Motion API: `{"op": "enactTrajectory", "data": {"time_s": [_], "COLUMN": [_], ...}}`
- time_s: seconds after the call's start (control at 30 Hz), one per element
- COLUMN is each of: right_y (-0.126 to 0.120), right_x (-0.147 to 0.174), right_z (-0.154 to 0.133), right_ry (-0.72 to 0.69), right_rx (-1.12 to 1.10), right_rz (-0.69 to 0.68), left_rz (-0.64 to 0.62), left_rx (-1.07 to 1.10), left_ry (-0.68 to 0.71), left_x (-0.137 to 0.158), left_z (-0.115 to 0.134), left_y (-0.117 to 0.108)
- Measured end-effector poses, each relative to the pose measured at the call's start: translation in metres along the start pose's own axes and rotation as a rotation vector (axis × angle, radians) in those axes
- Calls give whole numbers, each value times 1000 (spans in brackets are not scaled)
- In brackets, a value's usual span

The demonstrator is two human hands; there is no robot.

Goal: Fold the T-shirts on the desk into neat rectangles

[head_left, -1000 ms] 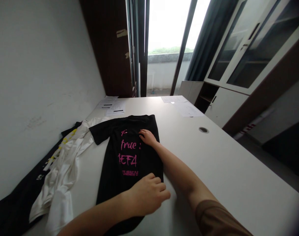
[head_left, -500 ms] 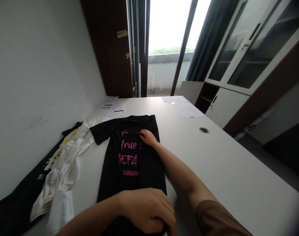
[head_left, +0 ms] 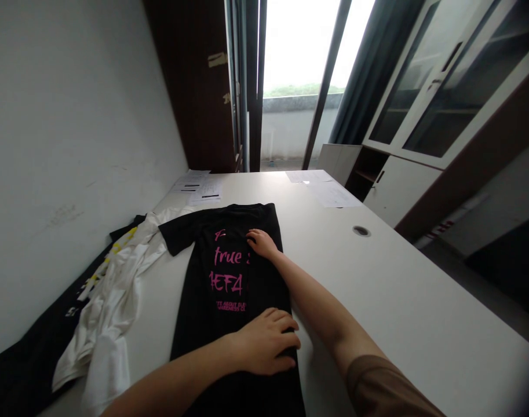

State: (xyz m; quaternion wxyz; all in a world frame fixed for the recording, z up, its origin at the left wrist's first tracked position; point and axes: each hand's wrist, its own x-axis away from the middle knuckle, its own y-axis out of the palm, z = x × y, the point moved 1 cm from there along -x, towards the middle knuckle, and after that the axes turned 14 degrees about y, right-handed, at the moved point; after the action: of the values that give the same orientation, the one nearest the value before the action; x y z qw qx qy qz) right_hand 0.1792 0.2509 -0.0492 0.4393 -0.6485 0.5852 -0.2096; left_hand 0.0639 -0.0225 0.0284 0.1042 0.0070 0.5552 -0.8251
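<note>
A black T-shirt (head_left: 203,336) with pink lettering lies on the white table (head_left: 403,301), its collar end away from me. Its right side is folded inward, covering part of the print, while the left sleeve sticks out flat. My right hand (head_left: 262,242) rests on the folded layer near the upper part, fingers laid on the cloth. Closer to me, my left hand (head_left: 270,341) is on the lower part of the T-shirt by its right folded edge, fingers spread apart. The hem is beyond the bottom of the view.
Left of the T-shirt lie a white garment (head_left: 116,289) and a black garment (head_left: 33,347) along the wall. Paper sheets (head_left: 331,192) lie at the far end, with more papers (head_left: 205,190) on the far left. A round cable hole (head_left: 361,231) is at the right.
My left hand has moved up and away from the bottom edge, and its curled fingers have spread on the cloth. The folded edge near it now lies flatter. My right hand stays in place.
</note>
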Motion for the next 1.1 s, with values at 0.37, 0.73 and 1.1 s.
{"op": "enactTrajectory", "data": {"time_s": [0.37, 0.73, 1.1], "right_y": [-7, -21, -18], "right_x": [4, 12, 9], "right_z": [-8, -18, -13], "right_ry": [11, 232, 216], "right_rx": [40, 282, 176], "right_rz": [41, 107, 43], "left_rz": [83, 48, 61], "left_rx": [-112, -61, -41], "left_ry": [-174, -244, -229], "left_x": [6, 8, 8], "left_z": [-12, -28, -31], "left_y": [12, 24, 22]}}
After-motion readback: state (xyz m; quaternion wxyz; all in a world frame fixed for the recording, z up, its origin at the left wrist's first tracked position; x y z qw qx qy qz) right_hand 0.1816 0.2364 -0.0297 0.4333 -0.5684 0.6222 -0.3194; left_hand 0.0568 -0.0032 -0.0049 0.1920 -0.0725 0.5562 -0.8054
